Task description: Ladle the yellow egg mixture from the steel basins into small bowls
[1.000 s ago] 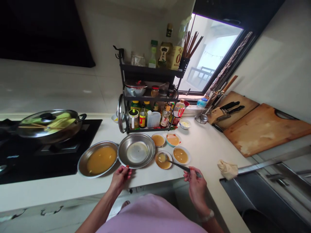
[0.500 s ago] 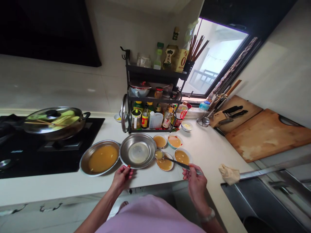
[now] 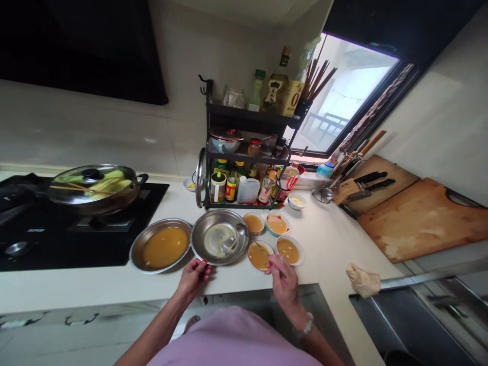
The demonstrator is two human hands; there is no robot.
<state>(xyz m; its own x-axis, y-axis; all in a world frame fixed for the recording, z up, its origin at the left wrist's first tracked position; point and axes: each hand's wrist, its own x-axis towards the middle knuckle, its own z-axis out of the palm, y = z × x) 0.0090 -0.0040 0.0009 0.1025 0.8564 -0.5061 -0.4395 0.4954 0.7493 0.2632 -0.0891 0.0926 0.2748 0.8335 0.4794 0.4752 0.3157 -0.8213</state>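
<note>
My left hand point(image 3: 194, 275) pinches the near rim of a round steel basin point(image 3: 199, 238). A little thin, pale liquid lies splashed in its bottom. My right hand point(image 3: 284, 282) is closed round the handle of a ladle point(image 3: 241, 231), whose head is tipped over the basin's right side. Below the ladle handle is a small bowl point(image 3: 256, 260) of brown liquid. Close by stand a right-hand bowl point(image 3: 301, 252), a teal-rimmed bowl point(image 3: 286, 230) and a back bowl point(image 3: 263, 227), all with similar liquid. Left of the steel basin, a second basin point(image 3: 135, 250) holds more brown liquid.
A lidded pan point(image 3: 114, 195) sits on the black stove point(image 3: 152, 213) at left. Behind the basins stands a rack point(image 3: 251, 113) of bottles and jars. Cutting boards point(image 3: 427, 218), a knife block point(image 3: 348, 192) and a sink point(image 3: 400, 315) are on the right.
My right hand has moved left with the ladle, from above the small bowl to the steel basin. The ladle has tipped, and liquid shows splashed in the basin. My left hand keeps its grip.
</note>
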